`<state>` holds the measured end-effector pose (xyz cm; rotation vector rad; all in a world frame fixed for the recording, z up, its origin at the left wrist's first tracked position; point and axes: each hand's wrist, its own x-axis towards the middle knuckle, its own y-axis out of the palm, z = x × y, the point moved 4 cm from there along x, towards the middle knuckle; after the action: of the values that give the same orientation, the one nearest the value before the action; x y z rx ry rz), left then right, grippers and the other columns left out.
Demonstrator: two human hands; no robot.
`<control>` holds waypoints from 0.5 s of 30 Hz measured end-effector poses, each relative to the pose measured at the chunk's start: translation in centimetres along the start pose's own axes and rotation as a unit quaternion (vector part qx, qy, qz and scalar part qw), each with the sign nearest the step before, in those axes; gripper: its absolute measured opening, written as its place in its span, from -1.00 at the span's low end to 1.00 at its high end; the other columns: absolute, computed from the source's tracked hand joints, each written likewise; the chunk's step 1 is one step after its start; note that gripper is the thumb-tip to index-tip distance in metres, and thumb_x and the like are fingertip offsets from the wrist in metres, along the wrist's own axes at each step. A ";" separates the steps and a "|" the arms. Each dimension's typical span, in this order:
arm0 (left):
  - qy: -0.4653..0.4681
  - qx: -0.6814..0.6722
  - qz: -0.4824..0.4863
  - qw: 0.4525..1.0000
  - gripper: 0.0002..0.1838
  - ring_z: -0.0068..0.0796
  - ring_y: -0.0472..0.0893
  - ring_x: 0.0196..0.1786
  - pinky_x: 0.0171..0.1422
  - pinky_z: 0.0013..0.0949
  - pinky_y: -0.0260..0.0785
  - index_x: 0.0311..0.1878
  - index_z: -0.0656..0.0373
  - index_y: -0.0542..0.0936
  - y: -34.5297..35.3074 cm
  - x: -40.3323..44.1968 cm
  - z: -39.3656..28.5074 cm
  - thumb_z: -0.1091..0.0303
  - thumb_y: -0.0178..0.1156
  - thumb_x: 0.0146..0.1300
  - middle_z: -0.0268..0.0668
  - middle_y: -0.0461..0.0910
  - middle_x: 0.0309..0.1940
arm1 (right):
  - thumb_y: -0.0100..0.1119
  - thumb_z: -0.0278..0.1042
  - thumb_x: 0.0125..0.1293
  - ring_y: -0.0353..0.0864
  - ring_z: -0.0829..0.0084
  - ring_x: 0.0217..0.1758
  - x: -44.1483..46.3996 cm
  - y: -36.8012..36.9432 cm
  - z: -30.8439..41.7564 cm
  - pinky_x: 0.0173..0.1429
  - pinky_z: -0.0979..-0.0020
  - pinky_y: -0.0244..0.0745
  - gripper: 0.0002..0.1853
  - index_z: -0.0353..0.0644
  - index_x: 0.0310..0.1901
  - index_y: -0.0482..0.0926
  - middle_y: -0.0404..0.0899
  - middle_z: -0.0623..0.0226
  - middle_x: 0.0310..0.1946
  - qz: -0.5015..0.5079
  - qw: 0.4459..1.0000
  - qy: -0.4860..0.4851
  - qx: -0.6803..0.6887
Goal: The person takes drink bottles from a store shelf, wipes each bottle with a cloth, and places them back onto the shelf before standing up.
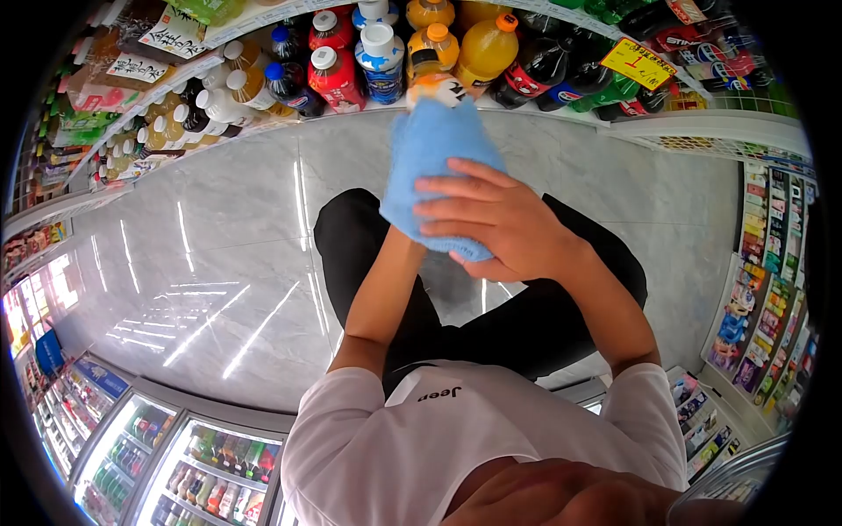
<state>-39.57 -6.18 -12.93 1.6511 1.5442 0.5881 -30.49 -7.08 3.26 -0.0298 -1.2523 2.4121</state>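
Observation:
A light blue cloth (443, 145) is wrapped over the lower part of a bottle with a white and orange label (443, 88), which sticks out at the cloth's far end, by the shelf front. My right hand (504, 215) curls over the cloth from the right, fingers pressed across it. From below, my left forearm (386, 285) runs up under the cloth. The cloth covers my left hand, so its fingers and grip are hidden. Just beyond stand a blue-and-white bottle (381, 66), a red bottle (335, 79) and an orange drink bottle (487, 54).
The drink shelf (377, 118) curves across the top, with dark cola bottles (535, 70) and a yellow price tag (638, 63). Grey tiled floor (228, 202) lies around my bent legs (351, 228). Glass-door coolers (210, 473) stand behind at left; packaged goods (745, 324) hang at right.

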 end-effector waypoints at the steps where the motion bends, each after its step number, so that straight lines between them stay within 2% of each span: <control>1: -0.034 -0.111 -0.002 0.993 -0.39 -0.27 0.45 0.35 0.42 -0.14 0.36 0.50 0.09 0.19 -0.4 -0.3 0.7 -0.07 -0.15 0.56 -0.17 0.33 0.40 | 0.20 -0.32 0.19 0.36 0.28 0.47 0.1 -0.4 -0.2 0.60 -0.01 0.10 -0.63 -0.08 0.06 0.63 0.52 0.39 0.28 -0.015 1.000 0.009 -0.011; 4: -0.074 -0.156 -0.023 0.985 -0.35 -0.28 0.52 0.29 0.35 -0.16 0.44 0.48 0.09 0.23 2.7 -1.1 -0.1 -0.16 -0.12 0.54 -0.17 0.41 0.33 | 0.17 -0.26 0.28 0.28 0.26 0.53 0.4 -2.2 -1.7 0.58 0.09 0.14 -0.63 -0.12 0.11 0.63 0.49 0.30 0.29 -0.073 0.987 0.051 -0.130; 6: -0.122 -0.153 -0.046 0.980 -0.32 -0.28 0.55 0.25 0.31 -0.17 0.48 0.46 0.11 0.26 4.9 -1.2 -1.1 -0.22 -0.12 0.52 -0.16 0.45 0.29 | 0.10 -0.26 0.35 0.23 0.22 0.55 0.0 -3.7 -3.8 0.58 0.12 0.14 -0.62 -0.15 0.15 0.61 0.47 0.28 0.32 -0.173 0.976 0.121 -0.050; 7: -0.107 -0.156 -0.034 0.981 -0.27 -0.33 0.58 0.20 0.24 -0.19 0.51 0.42 0.13 0.30 5.7 -1.3 -1.2 -0.30 -0.15 0.49 -0.17 0.49 0.24 | 0.07 -0.26 0.38 0.21 0.20 0.56 -0.3 -4.2 -4.6 0.57 0.13 0.13 -0.62 -0.16 0.17 0.61 0.46 0.27 0.33 -0.221 0.963 0.154 -0.009; 10: -0.117 -0.156 -0.020 0.981 -0.31 -0.38 0.65 0.07 0.14 -0.26 0.58 0.35 0.07 0.38 5.6 -1.0 -0.7 -0.32 -0.13 0.47 -0.24 0.59 0.06 | 0.01 -0.29 0.42 0.20 0.15 0.56 -0.7 -4.4 -5.1 0.58 0.15 0.12 -0.63 -0.16 0.18 0.61 0.44 0.26 0.36 -0.229 0.962 0.147 0.012; 15: -0.127 -0.189 -0.082 0.970 -0.41 -0.34 0.58 0.18 0.24 -0.19 0.52 0.37 0.14 0.33 3.9 -1.3 0.3 -0.15 -0.15 0.56 -0.18 0.50 0.19 | 0.09 -0.30 0.34 0.26 0.20 0.53 0.0 -4.6 -3.1 0.60 0.01 0.08 -0.67 -0.08 0.09 0.66 0.52 0.32 0.27 -0.145 0.985 0.085 -0.035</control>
<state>-37.11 -7.37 -9.77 1.2437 1.2744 0.5207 -28.23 -2.39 5.03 -0.0671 -1.1749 2.0719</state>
